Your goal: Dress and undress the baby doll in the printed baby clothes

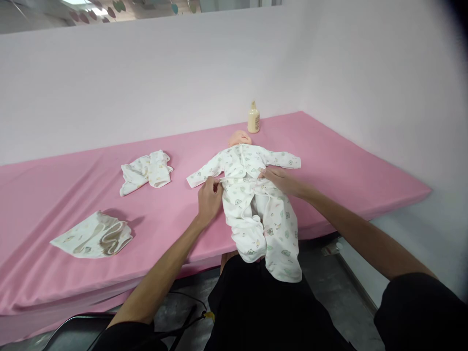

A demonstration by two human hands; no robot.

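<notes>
A baby doll (pixel 239 138) lies on its back, dressed in a white printed baby shirt (pixel 239 158) with both sleeves spread to the sides. White printed baby pants (pixel 280 224) cover its lower half, and their legs hang over the table's front edge. At the left of the waist, my left hand (pixel 210 197) is closed in a pinch on the waistband. My right hand (pixel 280 180) is at the opposite side of the waist, fingertips at the waistband by the shirt hem; its thumb is partly hidden. The doll's hands and feet are not visible.
The pink-covered table (pixel 175 214) meets white walls behind and at right. Beyond the doll's head stands a pump bottle (pixel 253 119). To the left lie a crumpled printed garment (pixel 146 170) and a folded white cloth (pixel 93 236) with brown marks. A dark chair frame (pixel 78 319) is below.
</notes>
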